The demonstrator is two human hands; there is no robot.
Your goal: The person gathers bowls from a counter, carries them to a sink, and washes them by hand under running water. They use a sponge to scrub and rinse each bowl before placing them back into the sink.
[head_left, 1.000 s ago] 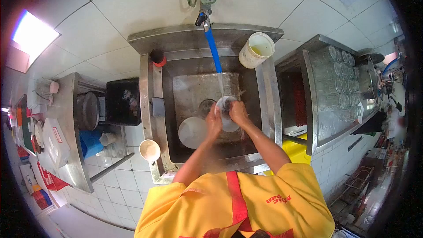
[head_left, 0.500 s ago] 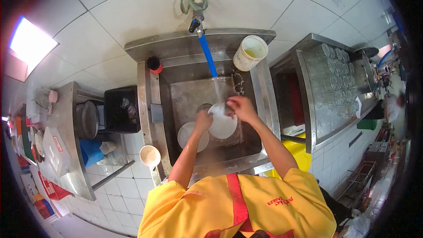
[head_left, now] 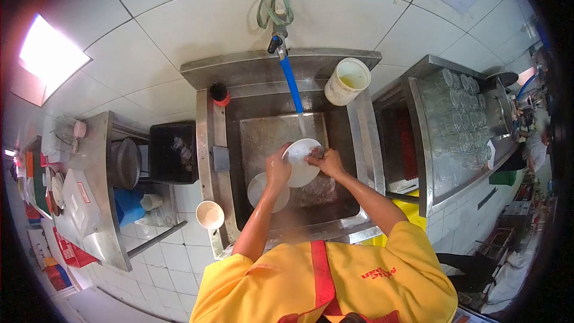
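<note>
Over the sink basin [head_left: 251, 137], my left hand [head_left: 279, 167] grips the left rim of a white bowl [head_left: 304, 172]. My right hand [head_left: 329, 162] is closed against the bowl's inner right side; a small dark, greyish scrubber-like piece shows at its fingers, too blurred to name. Water runs from a blue hose [head_left: 291, 84] just above the bowl. A second white dish [head_left: 263, 194] lies on the basin floor, partly covered by my left forearm.
A white bucket [head_left: 347, 82] with yellowish liquid stands at the back right corner. On the left ledge are a red-based brush [head_left: 220, 94], a grey block [head_left: 220, 159] and a pale cup [head_left: 210, 215]. Glass mugs [head_left: 457, 119] fill the right rack; a black bin [head_left: 173, 152] stands left.
The bowl is now tilted, with its rim raised toward the hose. My right hand has moved from beside the water stream down onto the bowl's inside. The whole view has shifted slightly.
</note>
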